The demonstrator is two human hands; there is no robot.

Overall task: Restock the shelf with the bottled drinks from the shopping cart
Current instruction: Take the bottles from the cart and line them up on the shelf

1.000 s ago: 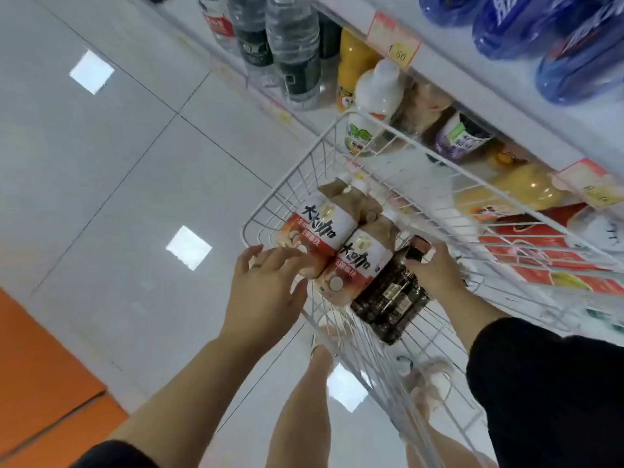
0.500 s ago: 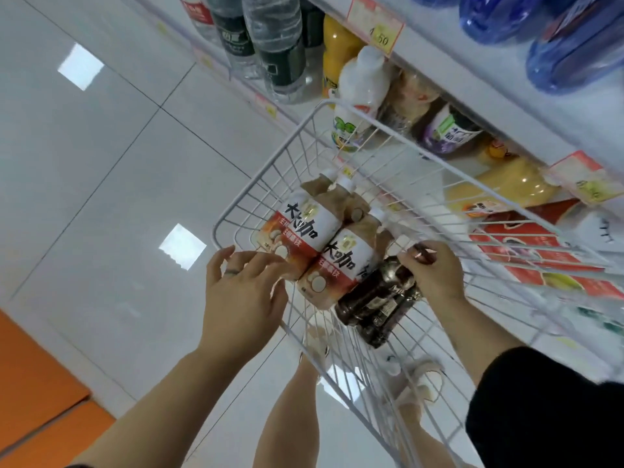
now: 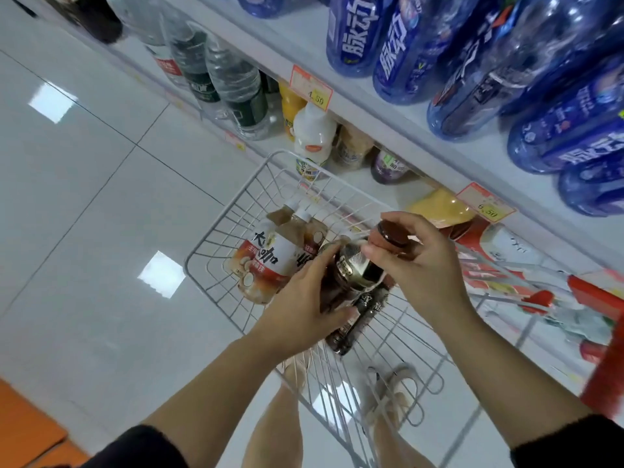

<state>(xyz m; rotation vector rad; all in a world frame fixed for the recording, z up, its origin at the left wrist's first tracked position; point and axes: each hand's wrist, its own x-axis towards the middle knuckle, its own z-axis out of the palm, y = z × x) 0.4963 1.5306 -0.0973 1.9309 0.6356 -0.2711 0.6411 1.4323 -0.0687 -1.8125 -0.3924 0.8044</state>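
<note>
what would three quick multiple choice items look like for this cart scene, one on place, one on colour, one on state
1. Where are the milk-tea bottles?
A. in the wire cart
B. on the floor
C. on the top shelf

2. What colour are the top-shelf sports drink bottles?
A. orange
B. blue
C. green

3. What is the right hand doing?
A. hanging empty
B. pushing the cart handle
C. holding a dark bottle

Answers: 1 A, they lie on the wire cart floor. 2 B, they are blue. 3 C, its fingers close round the neck of the dark bottle, with the left hand on its body.
</note>
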